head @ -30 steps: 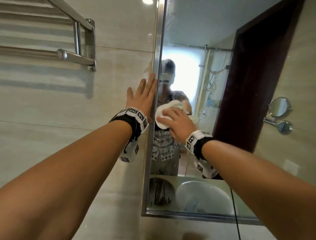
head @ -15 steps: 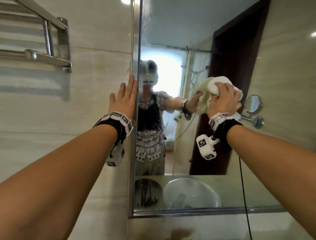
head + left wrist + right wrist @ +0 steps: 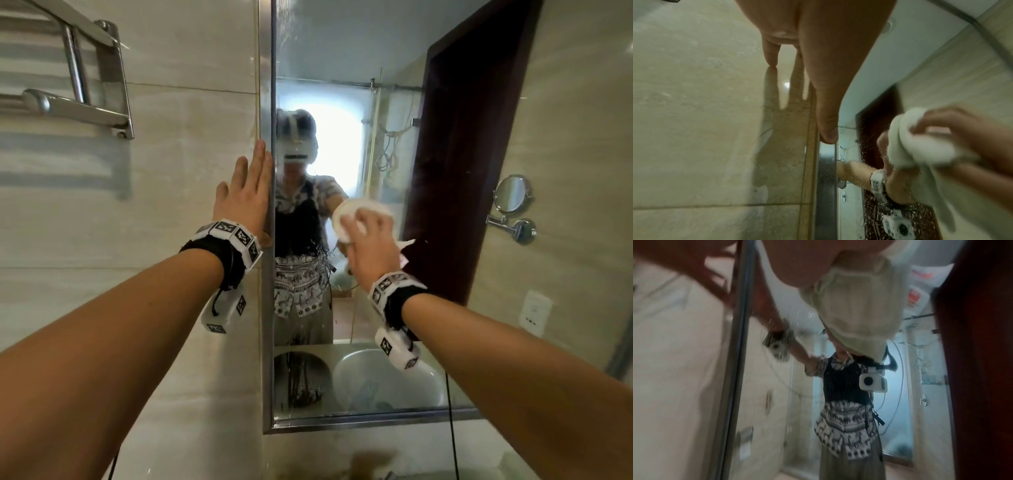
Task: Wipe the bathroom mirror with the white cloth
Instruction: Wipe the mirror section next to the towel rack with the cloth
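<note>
The wall mirror in a steel frame fills the middle and right of the head view. My right hand grips the bunched white cloth and presses it on the glass left of centre, just right of my reflection. From the left wrist the cloth shows under curled fingers; from the right wrist the cloth hangs blurred against the mirror. My left hand lies flat with straight fingers on the beige tile beside the mirror's left frame, its thumb on the frame edge.
A chrome towel rack juts from the tiled wall at upper left. The glass carries water specks and reflects a dark door, a round shaving mirror and a white basin. Bare tile wall lies left of the frame.
My right hand has carried the cloth from the mirror's right side, by the dark door reflection, back leftward and lower, near my reflection. The left hand has stayed flat on the tile.
</note>
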Available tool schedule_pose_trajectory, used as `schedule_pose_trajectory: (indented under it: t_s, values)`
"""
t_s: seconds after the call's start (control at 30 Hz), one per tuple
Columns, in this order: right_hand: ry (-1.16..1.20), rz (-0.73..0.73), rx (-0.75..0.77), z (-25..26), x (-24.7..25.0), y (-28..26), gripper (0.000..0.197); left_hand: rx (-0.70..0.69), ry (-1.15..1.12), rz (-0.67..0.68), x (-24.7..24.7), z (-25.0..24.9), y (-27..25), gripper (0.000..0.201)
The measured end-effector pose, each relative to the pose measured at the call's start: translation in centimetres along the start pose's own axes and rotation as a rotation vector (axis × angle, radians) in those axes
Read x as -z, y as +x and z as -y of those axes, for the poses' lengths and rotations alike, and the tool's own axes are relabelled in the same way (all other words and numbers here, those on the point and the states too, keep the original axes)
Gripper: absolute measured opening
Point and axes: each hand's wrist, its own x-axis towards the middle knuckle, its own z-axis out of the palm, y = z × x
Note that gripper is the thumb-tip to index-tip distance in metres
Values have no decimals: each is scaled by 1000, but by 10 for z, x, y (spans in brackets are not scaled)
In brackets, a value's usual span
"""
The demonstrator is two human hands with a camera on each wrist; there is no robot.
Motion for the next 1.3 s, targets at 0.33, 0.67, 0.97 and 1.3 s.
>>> schedule_pose_trajectory:
  t_s: [0.33, 0.67, 0.97, 1.3]
  values:
    - [90, -80, -213, -22, 32, 4, 44, 9, -10, 49, 6, 3, -2, 161]
    - [91, -113, -19, 26, 4, 34, 47, 29, 6, 22, -1, 3, 0, 163]
    - [-104, 168, 518, -27, -29, -32, 59, 36, -19, 40, -1, 3, 1, 160]
    - [101, -293, -17, 32, 22, 71, 43, 36, -19, 26, 1, 4, -7, 155]
